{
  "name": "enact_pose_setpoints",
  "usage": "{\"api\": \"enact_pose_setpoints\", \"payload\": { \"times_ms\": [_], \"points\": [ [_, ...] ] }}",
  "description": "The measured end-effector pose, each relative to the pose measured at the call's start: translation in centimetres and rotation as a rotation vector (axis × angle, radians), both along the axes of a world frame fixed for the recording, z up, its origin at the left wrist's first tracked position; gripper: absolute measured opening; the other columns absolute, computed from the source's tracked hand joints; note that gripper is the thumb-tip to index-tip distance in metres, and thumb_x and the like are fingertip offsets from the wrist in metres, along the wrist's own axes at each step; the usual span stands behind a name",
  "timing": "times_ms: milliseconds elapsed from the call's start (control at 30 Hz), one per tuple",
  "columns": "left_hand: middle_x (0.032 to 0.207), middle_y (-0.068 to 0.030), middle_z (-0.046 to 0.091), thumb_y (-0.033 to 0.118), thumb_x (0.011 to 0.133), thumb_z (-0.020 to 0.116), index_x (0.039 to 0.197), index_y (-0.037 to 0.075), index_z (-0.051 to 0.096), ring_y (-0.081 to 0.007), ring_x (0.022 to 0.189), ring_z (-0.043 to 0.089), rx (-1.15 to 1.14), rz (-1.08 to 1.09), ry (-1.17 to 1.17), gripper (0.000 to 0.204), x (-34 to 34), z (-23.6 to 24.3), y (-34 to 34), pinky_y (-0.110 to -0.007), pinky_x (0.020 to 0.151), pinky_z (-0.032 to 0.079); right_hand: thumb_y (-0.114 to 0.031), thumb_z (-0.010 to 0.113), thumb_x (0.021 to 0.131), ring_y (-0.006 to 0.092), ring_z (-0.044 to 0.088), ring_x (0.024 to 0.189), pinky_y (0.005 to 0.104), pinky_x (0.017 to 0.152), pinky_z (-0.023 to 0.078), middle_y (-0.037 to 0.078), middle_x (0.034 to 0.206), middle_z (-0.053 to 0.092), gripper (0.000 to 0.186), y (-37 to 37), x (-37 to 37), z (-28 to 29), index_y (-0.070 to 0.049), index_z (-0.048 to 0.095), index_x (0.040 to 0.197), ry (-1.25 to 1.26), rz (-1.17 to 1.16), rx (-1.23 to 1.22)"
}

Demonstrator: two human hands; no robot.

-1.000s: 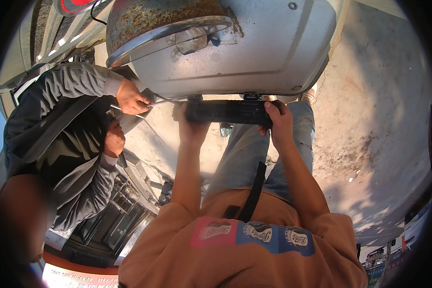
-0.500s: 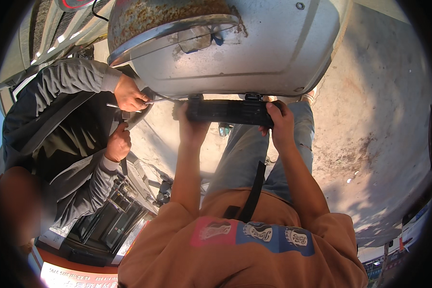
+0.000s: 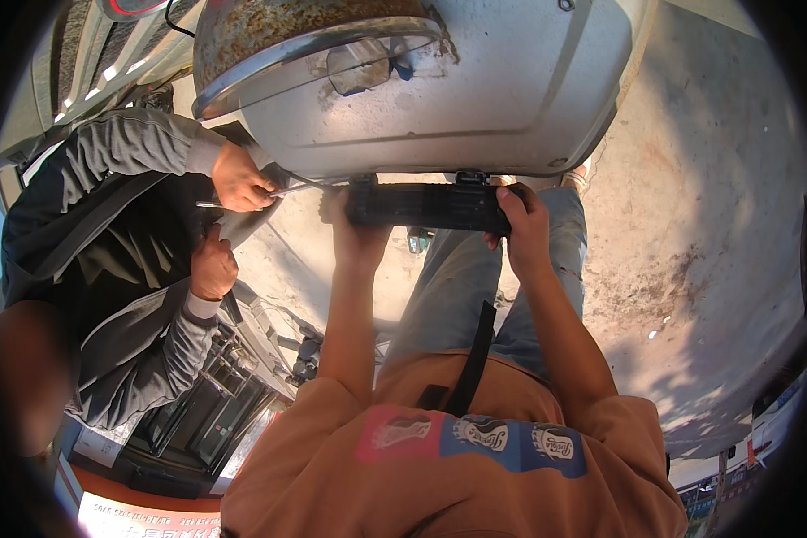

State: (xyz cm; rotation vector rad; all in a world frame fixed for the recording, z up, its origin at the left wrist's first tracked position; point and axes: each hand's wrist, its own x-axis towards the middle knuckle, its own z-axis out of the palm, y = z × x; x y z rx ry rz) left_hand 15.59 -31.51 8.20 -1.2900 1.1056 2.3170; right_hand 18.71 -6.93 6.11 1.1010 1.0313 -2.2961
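Note:
I hold a long black box (image 3: 426,208) level in front of me, with ribbed sides and two dark clips on its upper edge. My left hand (image 3: 360,238) is closed round its left end, partly in shade. At the other end my right hand (image 3: 526,224) grips it, thumb on top and fingertips underneath. Just beyond the box is the near edge of a silver metal panel (image 3: 448,125). To my left, another person's hand (image 3: 242,182) holds a thin metal rod (image 3: 291,190) whose tip points toward the box's left end. That person's lower hand (image 3: 213,266) is closed on something dark.
A rusty dome (image 3: 278,36) with a shiny rim stands on the panel's far left. Beneath the box, a small green-and-black object (image 3: 417,240) lies on the concrete floor (image 3: 663,269). Dark metal frames (image 3: 215,403) and a red-and-white printed board (image 3: 143,516) are at lower left.
The other person's lower hand has shifted slightly left, and their head and body have leaned left a little. My hands and the box stay nearly in place.

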Motion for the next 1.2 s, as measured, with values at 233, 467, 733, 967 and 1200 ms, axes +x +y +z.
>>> {"api": "enact_pose_setpoints", "payload": {
  "times_ms": [233,467,733,967,1200],
  "points": [
    [0.11,-0.0061,0.061,0.035,0.093,0.051,0.117,0.008,0.055,-0.0215,0.104,0.058,0.067,0.013,0.034,0.036,-0.1,0.8,0.2,-0.041,0.092,0.046,-0.028,0.061,0.087,0.0154,0.055,0.045,0.0254,0.036,0.041,0.01,0.066,0.058,0.033,-0.4,0.0,0.1,0.004,0.054,0.09,0.005,-0.009,0.014],
    [0.109,-0.0031,0.064,0.04,0.088,0.055,0.112,0.011,0.06,-0.0198,0.101,0.06,-0.003,-0.007,0.026,0.038,-0.3,0.3,0.3,-0.038,0.09,0.048,-0.028,0.061,0.087,0.0154,0.055,0.045,0.0253,0.037,0.041,0.01,0.067,0.058,0.032,-0.4,-0.4,-0.3,0.003,0.055,0.09,-0.003,-0.01,-0.007],
    [0.111,-0.0047,0.06,0.04,0.09,0.054,0.115,0.01,0.056,-0.0207,0.106,0.055,0.037,0.001,0.067,0.039,-0.3,1.4,-1.1,-0.04,0.094,0.044,-0.028,0.056,0.091,0.0153,0.056,0.046,0.0262,0.037,0.043,0.008,0.068,0.058,0.029,-1.2,-0.5,0.8,0.001,0.054,0.093,0.032,0.049,0.001],
    [0.11,-0.0058,0.064,0.039,0.091,0.056,0.113,0.01,0.059,-0.0218,0.106,0.057,0.079,-0.079,0.168,0.036,-0.1,2.3,-2.1,-0.04,0.095,0.043,-0.027,0.057,0.091,0.0164,0.061,0.061,0.0288,0.053,0.051,0.011,0.079,0.063,0.033,-1.5,-1.2,2.4,0.004,0.056,0.101,0.032,0.207,-0.061],
    [0.122,-0.0114,0.058,0.03,0.094,0.053,0.119,0.005,0.055,-0.0245,0.116,0.052,0.29,0.021,0.062,0.036,1.8,2.6,2.4,-0.04,0.103,0.038,-0.023,0.062,0.09,0.0157,0.06,0.096,0.0268,0.085,0.046,0.01,0.106,0.064,0.039,-2.6,-1.8,4.8,0.004,0.057,0.118,0.159,0.308,0.29]
  ]
}}
